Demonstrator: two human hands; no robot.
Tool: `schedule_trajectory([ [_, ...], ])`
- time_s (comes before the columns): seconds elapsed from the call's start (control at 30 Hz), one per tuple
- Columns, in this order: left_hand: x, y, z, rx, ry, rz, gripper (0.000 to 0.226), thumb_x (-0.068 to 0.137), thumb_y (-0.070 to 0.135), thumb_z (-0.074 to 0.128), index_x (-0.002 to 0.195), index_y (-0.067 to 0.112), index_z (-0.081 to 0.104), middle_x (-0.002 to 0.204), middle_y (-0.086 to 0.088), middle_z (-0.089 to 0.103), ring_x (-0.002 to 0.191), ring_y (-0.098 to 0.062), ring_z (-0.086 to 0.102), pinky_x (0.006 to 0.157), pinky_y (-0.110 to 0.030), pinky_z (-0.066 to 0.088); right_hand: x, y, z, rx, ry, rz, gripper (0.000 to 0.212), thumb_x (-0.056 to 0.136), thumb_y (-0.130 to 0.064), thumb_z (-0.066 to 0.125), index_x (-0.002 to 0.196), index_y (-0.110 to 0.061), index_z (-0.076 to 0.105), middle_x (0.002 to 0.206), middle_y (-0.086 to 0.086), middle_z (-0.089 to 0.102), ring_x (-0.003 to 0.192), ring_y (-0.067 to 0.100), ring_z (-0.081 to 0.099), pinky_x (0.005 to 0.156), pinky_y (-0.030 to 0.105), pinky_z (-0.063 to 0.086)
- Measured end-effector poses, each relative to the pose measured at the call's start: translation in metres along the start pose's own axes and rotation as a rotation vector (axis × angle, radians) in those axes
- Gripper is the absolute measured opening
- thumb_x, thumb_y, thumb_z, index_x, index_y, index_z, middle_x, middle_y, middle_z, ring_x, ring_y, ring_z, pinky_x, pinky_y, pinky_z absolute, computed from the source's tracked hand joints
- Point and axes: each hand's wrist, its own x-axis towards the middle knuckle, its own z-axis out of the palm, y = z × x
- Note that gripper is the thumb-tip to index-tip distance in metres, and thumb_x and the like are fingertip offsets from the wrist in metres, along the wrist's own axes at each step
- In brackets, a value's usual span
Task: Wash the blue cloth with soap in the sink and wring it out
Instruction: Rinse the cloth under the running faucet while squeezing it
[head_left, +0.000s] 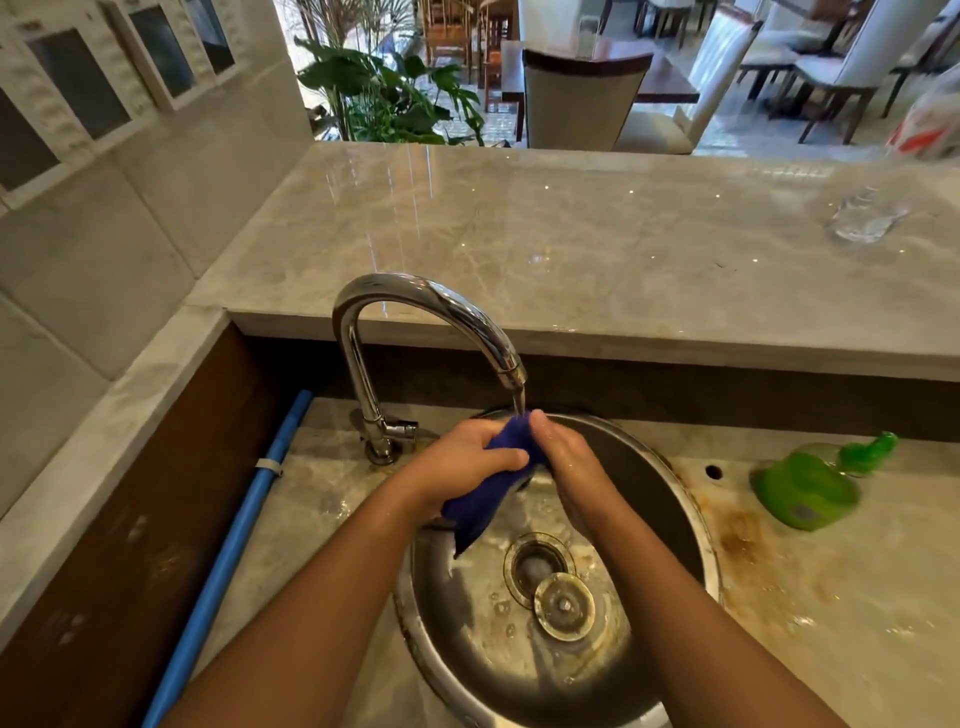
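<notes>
The blue cloth (483, 499) is bunched between both my hands over the round steel sink (670, 499). My left hand (462, 462) grips it from the left, thumb across the fabric. From the right, my right hand (566, 457) presses against it with fingers pointing up. A thin stream of water runs from the chrome tap (431, 306) onto the cloth's top edge. One end of the cloth hangs down toward the drain (535, 566). A green soap bottle (805, 486) lies on its side on the counter to the right of the sink.
A loose drain plug (563, 605) rests in the basin beside the drain. A blue pipe (234, 551) runs along the left. A raised marble ledge (571, 234) stands behind the tap, with a clear glass (867, 218) at its right end.
</notes>
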Motion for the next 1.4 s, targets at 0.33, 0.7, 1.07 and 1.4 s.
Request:
schedule_trajectory([
  [0.33,-0.004,0.023,-0.033,0.255,-0.197,-0.055,0.034,0.093,0.019,0.067,0.125,0.021,0.060,0.114,-0.004,0.069,0.101,-0.020,0.070,0.090,-0.037,0.058,-0.015,-0.001,-0.006,-0.161,-0.081,-0.014,0.020,0.100,-0.026,0.055,0.114,-0.021,0.068,0.104,0.008,0.075,0.094,0.027,0.072,0.082,0.039,0.059],
  [0.7,0.003,-0.041,0.024,-1.164,0.303,-0.054,0.058,0.093,0.059,0.051,0.123,0.011,0.064,0.119,-0.017,0.072,0.109,-0.033,0.067,0.099,-0.050,0.048,-0.017,-0.030,0.010,0.234,0.055,0.067,0.019,0.101,-0.026,0.051,0.112,-0.018,0.064,0.103,0.006,0.075,0.090,0.024,0.072,0.081,0.038,0.057],
  [1.07,0.008,-0.032,0.027,-0.519,0.462,-0.240,0.024,0.102,0.039,0.050,0.106,0.020,0.064,0.103,-0.009,0.074,0.096,-0.028,0.071,0.096,-0.053,0.055,0.004,0.000,-0.003,-0.297,0.359,0.142,0.019,0.102,-0.038,0.048,0.098,-0.025,0.061,0.098,0.006,0.069,0.091,0.023,0.067,0.095,0.052,0.052],
  [1.4,0.009,-0.008,0.036,-0.591,0.526,-0.054,0.026,0.102,0.039,0.050,0.108,0.018,0.064,0.104,-0.016,0.070,0.100,-0.036,0.067,0.097,-0.050,0.052,-0.010,0.044,0.025,0.739,0.063,0.481,0.047,0.098,-0.045,0.051,0.131,-0.012,0.063,0.129,0.018,0.066,0.124,0.035,0.060,0.112,0.050,0.041],
])
